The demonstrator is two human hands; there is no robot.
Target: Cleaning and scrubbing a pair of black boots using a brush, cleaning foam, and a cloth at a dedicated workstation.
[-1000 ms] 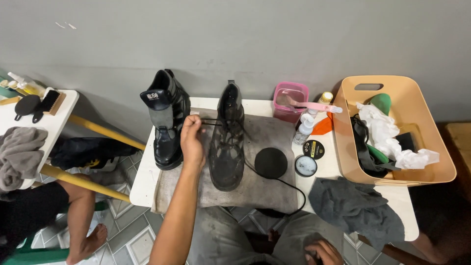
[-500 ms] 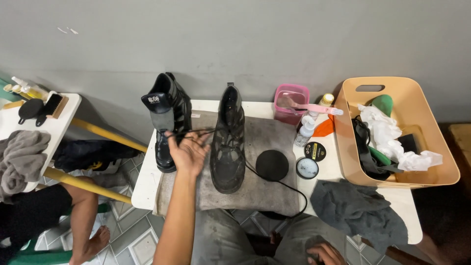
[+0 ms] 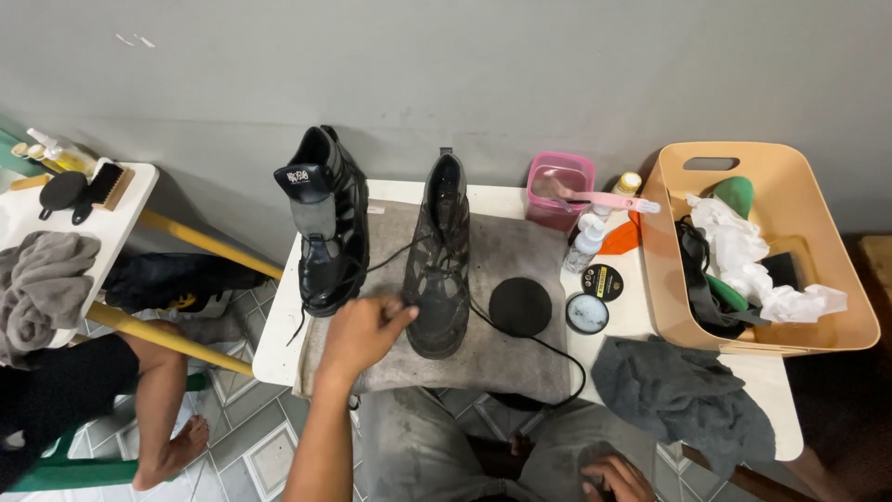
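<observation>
Two black boots stand on a grey mat on a small white table. The left boot is shiny and upright. The right boot is dull and dusty, toe toward me. My left hand rests on the mat by that boot's toe and pinches a black lace that leads up to the eyelets. A second length of black lace curves off the table's front. My right hand lies low by my lap; its grip is unclear.
A black round lid, an open polish tin, a pink cup, a white bottle and a grey rag lie to the right. A tan basket holds cloths. Another person's leg is at left by a side table.
My left hand has come down from the boot's upper laces to the mat near the toe, drawing the lace toward me. The boots have stayed put.
</observation>
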